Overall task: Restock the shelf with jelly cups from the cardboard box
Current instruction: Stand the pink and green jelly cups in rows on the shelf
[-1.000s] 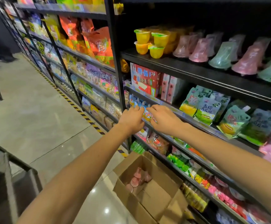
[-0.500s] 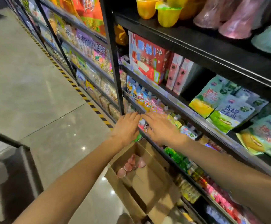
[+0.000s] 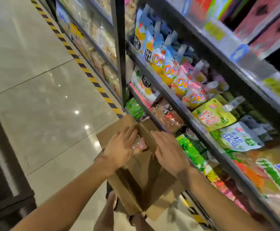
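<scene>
Head view, nearest first: at six o'clock two forearms reach forward over the open cardboard box [image 3: 136,185] standing on the floor [image 3: 41,100] against the shelf [image 3: 182,112]. Both hands hover above the box mouth with fingers straight and relaxed, holding nothing; the left hand [image 3: 119,147] sits at about nine o'clock of the opening, the right hand [image 3: 169,150] at three o'clock, over the upright inner flap. Between them, just beside the left fingertips, the pink jelly cups [image 3: 138,144] show in the far end of the box, at roughly twelve o'clock from the wrists. The left hand looks nearer to them, so I judge it the likelier to close first; the right has the flap in its way. Beyond, from one to three o'clock, shelf tiers carry spouted drink pouches [image 3: 169,70] and green packets [image 3: 191,147]. Motion blur hides how many cups remain.
</scene>
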